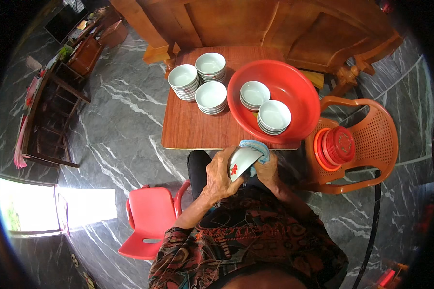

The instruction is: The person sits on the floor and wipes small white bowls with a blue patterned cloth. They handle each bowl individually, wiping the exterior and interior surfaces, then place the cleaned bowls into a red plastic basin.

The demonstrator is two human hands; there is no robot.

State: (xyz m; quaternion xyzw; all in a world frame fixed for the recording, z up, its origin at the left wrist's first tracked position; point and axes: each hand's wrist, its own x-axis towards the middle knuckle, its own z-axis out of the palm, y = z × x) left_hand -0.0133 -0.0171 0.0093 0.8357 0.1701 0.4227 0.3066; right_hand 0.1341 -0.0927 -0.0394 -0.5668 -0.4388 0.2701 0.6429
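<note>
My left hand [220,174] grips a white bowl with a red flower [243,162], tilted on its side over my lap. My right hand [267,169] holds a blue and white cloth [256,145] against the bowl's rim. Beyond them, on the wooden table [188,132], stand stacks of white bowls: one at the left [183,77], one at the back [210,65] and one nearer me [211,96]. A large red plastic basin [300,94] at the table's right holds two more stacks, a rear one [255,94] and a front one [274,115].
An orange plastic armchair [374,141] at the right bears stacked red and orange plastic containers [338,146]. A red plastic chair [152,209] stands at my left. Behind the table rises a carved wooden bench back [231,25]. Dark wooden furniture [54,108] lines the far left.
</note>
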